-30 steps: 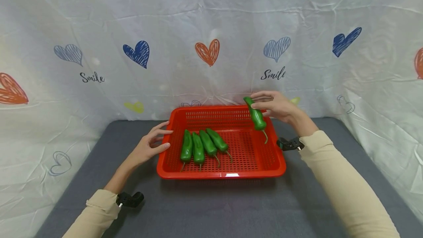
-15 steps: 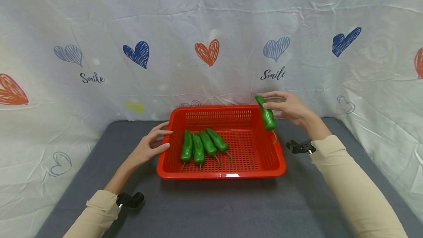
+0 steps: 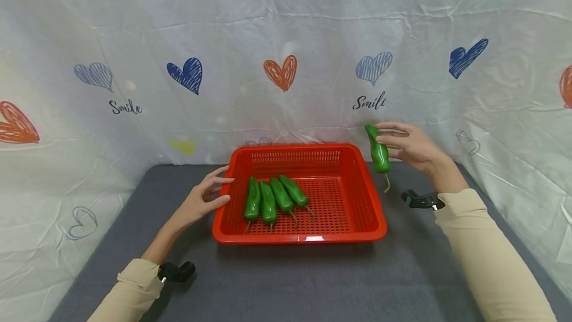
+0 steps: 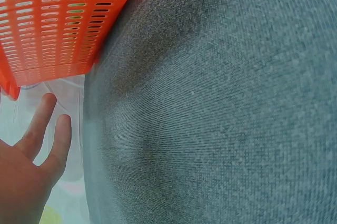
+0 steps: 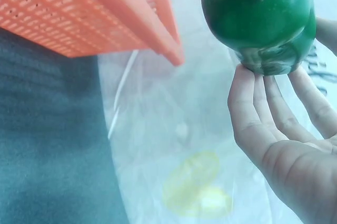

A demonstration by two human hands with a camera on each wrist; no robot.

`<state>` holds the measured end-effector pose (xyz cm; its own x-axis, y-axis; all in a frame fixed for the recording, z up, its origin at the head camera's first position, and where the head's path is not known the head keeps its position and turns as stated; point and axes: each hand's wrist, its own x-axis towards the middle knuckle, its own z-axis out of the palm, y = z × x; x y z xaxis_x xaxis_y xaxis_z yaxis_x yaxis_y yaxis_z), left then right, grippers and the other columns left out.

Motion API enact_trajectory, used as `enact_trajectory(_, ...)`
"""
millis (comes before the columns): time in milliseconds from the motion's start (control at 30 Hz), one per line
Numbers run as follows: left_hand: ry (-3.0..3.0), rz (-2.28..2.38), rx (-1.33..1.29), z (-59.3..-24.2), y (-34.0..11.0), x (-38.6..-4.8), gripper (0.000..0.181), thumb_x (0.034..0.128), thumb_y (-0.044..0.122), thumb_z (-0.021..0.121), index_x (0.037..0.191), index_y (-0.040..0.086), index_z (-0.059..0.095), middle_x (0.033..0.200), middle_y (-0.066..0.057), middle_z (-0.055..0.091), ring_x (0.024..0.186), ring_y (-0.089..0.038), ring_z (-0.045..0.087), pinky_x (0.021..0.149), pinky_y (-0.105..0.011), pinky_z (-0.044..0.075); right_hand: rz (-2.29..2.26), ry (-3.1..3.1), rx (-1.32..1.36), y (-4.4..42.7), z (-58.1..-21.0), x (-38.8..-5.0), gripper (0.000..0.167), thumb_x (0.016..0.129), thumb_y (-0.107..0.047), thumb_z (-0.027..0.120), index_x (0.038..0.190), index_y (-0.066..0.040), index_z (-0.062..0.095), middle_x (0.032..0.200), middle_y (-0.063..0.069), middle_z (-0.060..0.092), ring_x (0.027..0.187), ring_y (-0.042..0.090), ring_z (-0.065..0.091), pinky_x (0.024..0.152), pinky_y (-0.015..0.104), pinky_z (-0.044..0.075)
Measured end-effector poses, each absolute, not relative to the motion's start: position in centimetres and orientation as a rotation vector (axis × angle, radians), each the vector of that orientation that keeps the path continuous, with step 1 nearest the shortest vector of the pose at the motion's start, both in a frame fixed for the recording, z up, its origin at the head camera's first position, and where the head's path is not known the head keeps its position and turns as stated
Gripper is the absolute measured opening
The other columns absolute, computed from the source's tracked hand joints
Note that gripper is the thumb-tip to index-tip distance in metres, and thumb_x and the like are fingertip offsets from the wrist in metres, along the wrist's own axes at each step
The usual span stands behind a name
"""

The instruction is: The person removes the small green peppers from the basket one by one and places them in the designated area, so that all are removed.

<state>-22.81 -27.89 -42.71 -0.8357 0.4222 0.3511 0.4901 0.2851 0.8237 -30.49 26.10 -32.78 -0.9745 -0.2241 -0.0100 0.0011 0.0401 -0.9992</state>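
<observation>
A green chili pepper (image 3: 379, 152) hangs stem-down just past the right rim of the red plastic basket (image 3: 308, 238), pinched between the thumb and fingers of my right hand (image 3: 413, 149). In the right wrist view, the same pepper (image 5: 258, 13) looms large over the fingertips, apart from the basket. Several other green peppers (image 3: 280, 196) lie side by side in the basket's left half, stems toward me. My left hand (image 3: 203, 195) rests its thumb and fingers against the basket's left rim. Part of that hand (image 4: 34, 161) shows below the basket wall in the left wrist view.
A grey cloth-covered table (image 3: 286, 282) lies under the basket. Behind it hangs a white curtain (image 3: 286, 24) printed with hearts and "Smile". Black straps with devices (image 3: 176, 272) are on both wrists.
My right hand has carried the pepper rightward, from over the basket's right end to beyond its rim. My left hand and the peppers in the basket have stayed in place.
</observation>
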Motion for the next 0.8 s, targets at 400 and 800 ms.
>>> enact_trajectory(400, -2.458, -1.611, -0.889, -42.8, -27.9, -22.9, 0.045, 0.0964, -0.004, 0.065, 0.140, 0.002, 0.057, 0.163, -0.011, 0.026, 0.126, -0.049, 0.050, 0.099, -0.050, 0.047, -2.124, 2.038, -0.231, 28.7, -34.6, -30.2, 0.033, 0.098, -0.007, 0.069, 0.130, -0.008, 0.063, 0.120, 0.004, 0.062, 0.101, 0.018, 0.064, 0.082, 0.035, 0.056)
enact_trajectory(800, -2.443, -1.670, -0.897, -42.9, -27.9, -22.9, 0.045, 0.0969, -0.003, 0.064, 0.141, -0.001, 0.056, 0.163, -0.012, 0.024, 0.124, -0.047, 0.052, 0.094, -0.032, 0.051, -2.039, 2.032, -0.112, 30.0, -38.8, -30.4, 0.055, 0.101, -0.010, 0.066, 0.148, -0.001, 0.039, 0.115, -0.003, 0.063, 0.099, 0.015, 0.067, 0.084, 0.034, 0.055)
